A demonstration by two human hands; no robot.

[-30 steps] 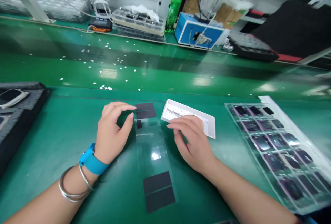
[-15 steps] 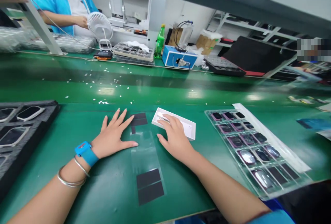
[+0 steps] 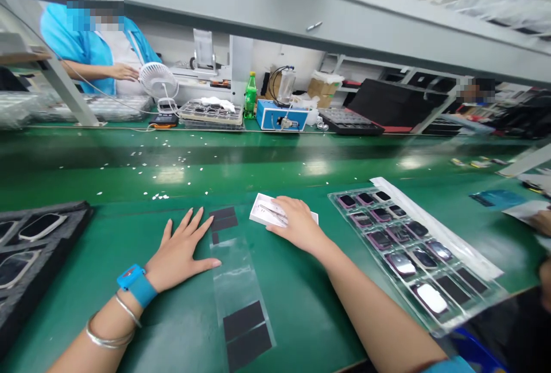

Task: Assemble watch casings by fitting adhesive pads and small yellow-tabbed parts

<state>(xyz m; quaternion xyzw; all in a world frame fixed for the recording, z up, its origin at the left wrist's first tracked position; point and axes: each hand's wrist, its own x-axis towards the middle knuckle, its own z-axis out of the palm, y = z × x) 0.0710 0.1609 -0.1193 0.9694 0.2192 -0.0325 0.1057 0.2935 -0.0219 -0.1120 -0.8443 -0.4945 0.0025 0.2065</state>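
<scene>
My left hand (image 3: 178, 255) lies flat with fingers spread on the green mat, a blue watch (image 3: 131, 277) on its wrist. Its fingertips and thumb reach the left edge of a clear film strip (image 3: 235, 272) bearing black rectangles at both ends. My right hand (image 3: 297, 224) reaches across a shallow white box (image 3: 261, 201). Its thumb is at the near side and its fingers go over the far side, closed around the box. Metal tweezers (image 3: 272, 212) lie inside the box, left of the hand and partly hidden by it.
At right is a clear compartment tray (image 3: 383, 212) of dark watch-like parts, with a white strip (image 3: 439, 229) along it. A dark foam tray (image 3: 69, 247) stands left. White scraps (image 3: 160, 197) dot the bench. Behind are a fan (image 3: 158, 81), a green bottle (image 3: 250, 94) and a co-worker (image 3: 99, 69).
My view has tilted up. My right hand has moved from above the tweezers to around the box, which has shifted slightly away and right. My left hand stays spread at the film.
</scene>
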